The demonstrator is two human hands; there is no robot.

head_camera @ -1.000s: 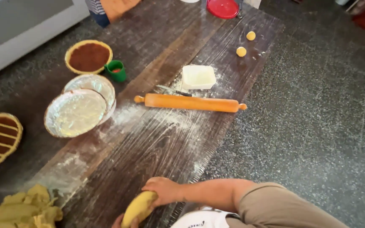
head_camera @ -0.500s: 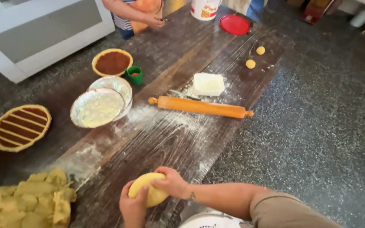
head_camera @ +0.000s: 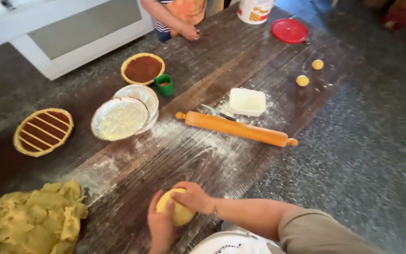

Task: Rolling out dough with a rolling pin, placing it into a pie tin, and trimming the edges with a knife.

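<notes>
Landmark: rolling pin, lying diagonal mid-table.

Wooden table, dark planks, flour dusted around the pin and toward the near edge.

Dough heap: big yellow pile, far left of the pin at the near-left corner, sitting loose on the table.

Foil pie tins: stacked, just left of the pin's left handle. Top one looks floured or greased, no filling.

Lattice tart: further left beyond the tins, dark filling under dough strips.

Open tart: behind-left of the pin, dark filling, no lattice.

White tub: touching or just behind the pin's middle, pale contents, can't tell what. A knife lies between them.

Red lid and a white bucket: well behind the pin at the far end. Bucket contents hidden.

Dough ball: in front of the pin, at the near edge. Left hand cups it from the side, right hand curled over the top; both closed around it.

Green cup: beside the open tart, something red inside.

Two small dough balls: behind-right of the pin.

Another person's hand rests at the far edge.

Risks, my read: ball is worked right at the table edge, a slip drops it. Pin is unchocked near the right edge; a bump could roll it off.
</notes>
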